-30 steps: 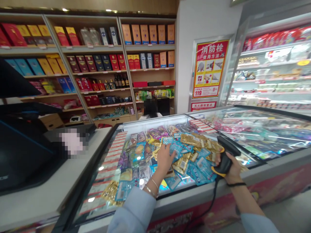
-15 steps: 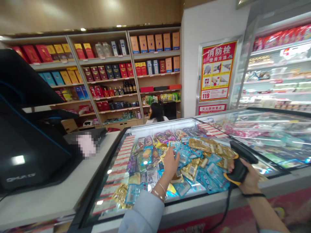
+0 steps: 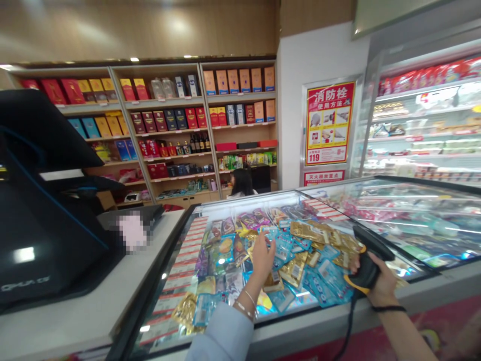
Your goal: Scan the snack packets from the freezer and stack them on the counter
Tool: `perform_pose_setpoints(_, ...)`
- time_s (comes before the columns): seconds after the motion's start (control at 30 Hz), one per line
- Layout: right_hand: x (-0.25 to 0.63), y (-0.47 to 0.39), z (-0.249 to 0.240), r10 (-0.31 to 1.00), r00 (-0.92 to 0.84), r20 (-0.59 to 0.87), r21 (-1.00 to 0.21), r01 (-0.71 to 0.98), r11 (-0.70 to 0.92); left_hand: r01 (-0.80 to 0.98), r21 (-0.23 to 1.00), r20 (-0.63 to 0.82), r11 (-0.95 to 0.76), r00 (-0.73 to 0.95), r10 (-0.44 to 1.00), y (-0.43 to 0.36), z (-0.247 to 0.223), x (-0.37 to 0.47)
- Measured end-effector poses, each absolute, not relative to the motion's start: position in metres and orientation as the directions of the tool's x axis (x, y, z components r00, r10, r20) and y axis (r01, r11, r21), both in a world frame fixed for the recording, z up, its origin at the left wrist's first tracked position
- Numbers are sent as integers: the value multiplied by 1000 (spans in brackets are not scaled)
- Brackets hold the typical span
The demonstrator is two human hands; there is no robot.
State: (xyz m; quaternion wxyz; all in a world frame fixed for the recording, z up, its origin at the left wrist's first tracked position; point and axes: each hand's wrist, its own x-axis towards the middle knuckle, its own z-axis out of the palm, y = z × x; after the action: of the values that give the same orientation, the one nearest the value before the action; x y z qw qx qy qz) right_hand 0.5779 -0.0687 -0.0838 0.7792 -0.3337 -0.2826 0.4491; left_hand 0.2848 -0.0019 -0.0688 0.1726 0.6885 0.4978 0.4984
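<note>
My right hand point(image 3: 384, 281) is wrapped round a black and yellow barcode scanner point(image 3: 370, 265), whose cord hangs down in front of the freezer. My left hand point(image 3: 263, 253) rests over the left part of a heap of packets, thumb and fingers apart; its fingertips are partly hidden. Blue packets point(image 3: 325, 281) and gold packets point(image 3: 295, 268) lie loosely over one another on the glass lid. The scanner's head is beside the right end of the heap. Another gold packet point(image 3: 185, 308) and a blue packet point(image 3: 206, 308) lie apart, near the lid's front left corner.
The glass-topped freezer point(image 3: 176, 286) shows coloured packages under its lid. At left a black checkout terminal point(image 3: 48, 240) stands on a pale counter point(image 3: 93, 306). Beyond the freezer a person point(image 3: 242, 183) is partly visible before shelves of boxes and bottles. A lit refrigerated display point(image 3: 417, 120) stands at right.
The view has tilted upward slightly. My left hand stays over the heap with its fingers shifted a little, and my right hand keeps hold of the scanner in nearly the same place.
</note>
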Motion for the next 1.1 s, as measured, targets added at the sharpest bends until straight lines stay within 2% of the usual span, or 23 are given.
perform_pose_setpoints(0.13, 579, -67, -85, 881, 442, 169, -784, -482, 392, 452, 786, 507, -422, -81, 858, 2, -54, 278)
perform_pose_setpoints(0.3, 559, -73, -64, 897, 375, 232, -788, -469, 400, 376, 778, 576, -503, -108, 810, -5, -1, 244)
perform_pose_setpoints(0.4, 528, -77, -41, 905, 288, 314, -775, -472, 419, 373, 755, 594, -539, -41, 803, -14, 30, 199)
perform_pose_setpoints(0.53, 466, -76, -17, 910, 150, 387, -761, -505, 407, 434, 769, 504, -470, 41, 863, -25, 46, 125)
perform_pose_setpoints(0.7, 373, -75, -15, 940, -30, 339, -783, -563, 265, 447, 835, 309, -321, 102, 946, -40, 26, 54)
perform_pose_setpoints(0.77, 340, -74, -23, 952, -97, 290, -814, -549, 192, 492, 830, 202, -264, 176, 963, -46, 11, 40)
perform_pose_setpoints(0.93, 284, -66, -49, 957, -219, 189, -874, -481, 62, 701, 638, 16, -317, 400, 916, -57, -26, 33)
perform_pose_setpoints(1.03, 269, -55, -61, 955, -258, 147, -887, -462, 12, 756, 518, -52, -399, 494, 868, -57, -44, 40)
perform_pose_setpoints(1.1, 264, -47, -64, 952, -275, 133, -893, -449, -5, 762, 480, -118, -434, 546, 829, -55, -52, 44)
